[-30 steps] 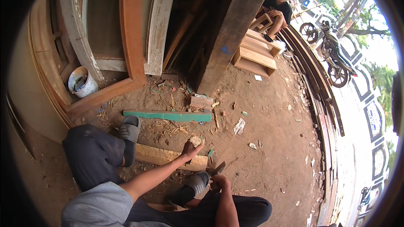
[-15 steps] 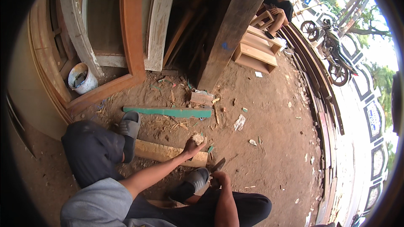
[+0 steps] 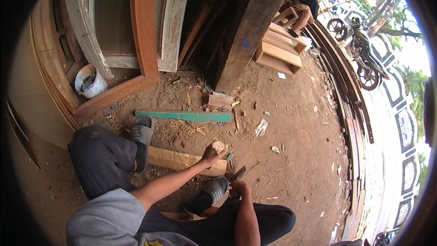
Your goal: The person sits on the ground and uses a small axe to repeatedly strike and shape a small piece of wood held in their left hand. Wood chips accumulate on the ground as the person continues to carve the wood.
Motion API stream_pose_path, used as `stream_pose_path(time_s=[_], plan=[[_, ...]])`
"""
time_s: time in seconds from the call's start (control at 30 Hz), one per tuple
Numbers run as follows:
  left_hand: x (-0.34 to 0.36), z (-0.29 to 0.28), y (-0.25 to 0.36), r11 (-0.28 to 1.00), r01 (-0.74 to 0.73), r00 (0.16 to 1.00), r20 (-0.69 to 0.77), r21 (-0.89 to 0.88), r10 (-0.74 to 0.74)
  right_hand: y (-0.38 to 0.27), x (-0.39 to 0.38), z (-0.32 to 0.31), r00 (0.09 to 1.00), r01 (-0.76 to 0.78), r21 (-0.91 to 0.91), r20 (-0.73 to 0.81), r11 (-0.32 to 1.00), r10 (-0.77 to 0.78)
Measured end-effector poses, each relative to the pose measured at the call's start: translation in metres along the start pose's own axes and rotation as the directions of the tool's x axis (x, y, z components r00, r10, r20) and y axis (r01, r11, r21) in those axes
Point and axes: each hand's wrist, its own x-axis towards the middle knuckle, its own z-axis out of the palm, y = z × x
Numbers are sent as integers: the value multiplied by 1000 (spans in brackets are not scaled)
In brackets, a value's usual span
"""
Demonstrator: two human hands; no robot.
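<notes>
My left hand (image 3: pixel 210 158) is closed around an upright piece of wood (image 3: pixel 219 146), whose rough, pale top end shows above the fingers. Beneath that hand lies a thick, light wooden plank (image 3: pixel 168 158) on the dirt, between my sandalled feet. Closed on a handle, my right hand (image 3: pixel 240 188) holds a broad-bladed knife (image 3: pixel 238 173) near my right knee. Its dark blade points up and away, apart from the wood. The handle itself is mostly hidden by the fingers.
A green-edged board (image 3: pixel 183 116) lies beyond the plank amid wood chips. Door frames (image 3: pixel 144 32) and a white bucket (image 3: pixel 90 82) stand at left, a thick post (image 3: pixel 248 32) ahead. Farther right are a wooden shelf unit (image 3: pixel 281 50), a seated person (image 3: pixel 304 7) and a motorcycle (image 3: pixel 359 48).
The whole view has shifted slightly, so the ground things sit a little higher. Both hands keep their holds, with hardly any movement against the ground.
</notes>
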Motion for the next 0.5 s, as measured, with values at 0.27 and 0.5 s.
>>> stream_pose_path(time_s=[0.27, 0.5], plan=[[8, 4, -23, 997, 31, 999, 29, 70, -33, 0, 0, 2, 992, 123, -159, -8, 980, -126], [-8, 5, 10, 996, -41, 999, 18, 75, 39, 11, 30, -6, 985, 164, -325, -2, 931, -174]])
